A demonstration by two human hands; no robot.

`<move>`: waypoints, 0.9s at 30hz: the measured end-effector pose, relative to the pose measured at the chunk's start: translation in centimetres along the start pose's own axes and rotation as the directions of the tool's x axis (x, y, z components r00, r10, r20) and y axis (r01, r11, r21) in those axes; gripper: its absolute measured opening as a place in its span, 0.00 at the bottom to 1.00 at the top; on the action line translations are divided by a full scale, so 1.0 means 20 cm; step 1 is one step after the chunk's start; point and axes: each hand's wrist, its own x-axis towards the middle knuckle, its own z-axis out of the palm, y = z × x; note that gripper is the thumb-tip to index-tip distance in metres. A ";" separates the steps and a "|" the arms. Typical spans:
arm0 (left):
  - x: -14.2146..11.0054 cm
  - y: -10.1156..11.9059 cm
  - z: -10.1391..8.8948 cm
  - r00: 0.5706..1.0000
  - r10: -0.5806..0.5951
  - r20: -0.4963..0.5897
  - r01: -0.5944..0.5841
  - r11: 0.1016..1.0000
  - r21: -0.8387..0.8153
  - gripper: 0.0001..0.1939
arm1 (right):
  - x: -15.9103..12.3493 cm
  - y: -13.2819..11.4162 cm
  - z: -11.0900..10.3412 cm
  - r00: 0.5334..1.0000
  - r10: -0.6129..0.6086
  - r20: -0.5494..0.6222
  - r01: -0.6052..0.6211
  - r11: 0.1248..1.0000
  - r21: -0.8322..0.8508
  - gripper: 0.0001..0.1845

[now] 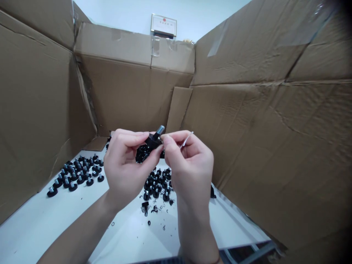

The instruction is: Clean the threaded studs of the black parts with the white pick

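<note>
Both hands are raised over a white table (41, 220). My left hand (125, 165) pinches a small black part with a silver stud (155, 138) between thumb and fingers. My right hand (189, 165) is closed too, its thumb pressing on the same black part, and a thin white sliver (187, 139) sticks up from its fingers. Below the hands lies a heap of several like black parts (158, 181). Another group of black parts with silver studs (78, 172) stands to the left.
Tall brown cardboard walls (275, 128) close in the table on the left, back and right. Black shavings and small rings (155, 216) are scattered on the table near its front. A framed sheet (163, 25) hangs on the far wall.
</note>
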 end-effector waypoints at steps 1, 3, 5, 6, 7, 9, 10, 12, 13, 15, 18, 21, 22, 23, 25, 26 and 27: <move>0.01 0.01 0.00 0.998 -0.067 0.008 0.068 0.997 -0.022 0.16 | 0.01 0.00 -0.01 1.000 0.002 0.005 -0.002 1.000 0.019 0.08; 0.02 0.04 -0.01 0.979 -0.203 0.025 0.205 0.976 -0.079 0.12 | 0.02 0.00 -0.02 1.000 0.003 0.011 -0.004 0.999 0.050 0.08; 0.04 0.06 -0.02 0.943 -0.325 0.067 0.331 0.930 -0.160 0.07 | 0.03 0.00 -0.04 1.000 -0.012 0.014 0.012 0.999 0.051 0.08; 0.04 0.07 -0.03 0.920 -0.378 0.104 0.392 0.900 -0.193 0.06 | 0.04 0.00 -0.05 0.999 -0.028 0.020 0.027 0.999 0.043 0.07; 0.05 0.08 -0.03 0.894 -0.425 0.146 0.447 0.870 -0.209 0.07 | 0.05 -0.01 -0.06 0.998 -0.045 0.035 0.044 0.999 0.032 0.07; 0.06 0.08 -0.04 0.848 -0.479 0.225 0.520 0.834 -0.184 0.08 | 0.06 0.00 -0.06 0.992 -0.072 0.099 0.071 0.997 0.012 0.08; 0.07 0.08 -0.05 0.832 -0.492 0.256 0.536 0.831 -0.146 0.09 | 0.07 0.00 -0.06 0.986 -0.079 0.145 0.079 0.997 0.003 0.08; 0.08 0.07 -0.06 0.814 -0.494 0.305 0.529 0.847 -0.042 0.10 | 0.09 0.03 -0.06 0.973 -0.087 0.214 0.097 0.995 -0.034 0.07; 0.08 0.05 -0.06 0.808 -0.486 0.334 0.510 0.860 0.018 0.12 | 0.10 0.04 -0.06 0.969 -0.094 0.230 0.111 0.992 -0.064 0.06; 0.09 0.01 -0.08 0.784 -0.474 0.401 0.449 0.879 0.161 0.17 | 0.14 0.08 -0.08 0.975 -0.115 0.192 0.147 0.976 -0.164 0.07; 0.11 -0.04 -0.12 0.767 -0.453 0.455 0.297 0.878 0.374 0.27 | 0.22 0.13 -0.14 0.990 -0.101 0.102 0.132 0.920 -0.370 0.08; 0.15 -0.07 -0.17 0.750 -0.445 0.489 0.184 0.851 0.493 0.26 | 0.31 0.22 -0.20 0.994 -0.044 0.099 0.099 0.740 -0.665 0.09; 0.16 -0.07 -0.19 0.732 -0.451 0.511 0.160 0.843 0.514 0.25 | 0.35 0.26 -0.21 0.995 -0.005 0.097 0.077 0.646 -0.759 0.09; 0.17 -0.08 -0.21 0.709 -0.457 0.537 0.138 0.837 0.529 0.24 | 0.38 0.32 -0.22 0.993 0.060 0.097 0.050 0.536 -0.843 0.09; 0.19 -0.08 -0.23 0.685 -0.444 0.578 0.093 0.840 0.535 0.21 | 0.45 0.47 -0.23 0.951 0.296 0.088 0.010 0.254 -0.967 0.12; 0.20 -0.08 -0.24 0.681 -0.429 0.593 0.072 0.846 0.529 0.19 | 0.48 0.55 -0.23 0.924 0.375 0.074 -0.002 0.198 -0.980 0.12; 0.20 -0.08 -0.25 0.682 -0.412 0.605 0.057 0.854 0.518 0.18 | 0.50 0.64 -0.24 0.895 0.442 0.056 -0.016 0.157 -0.987 0.12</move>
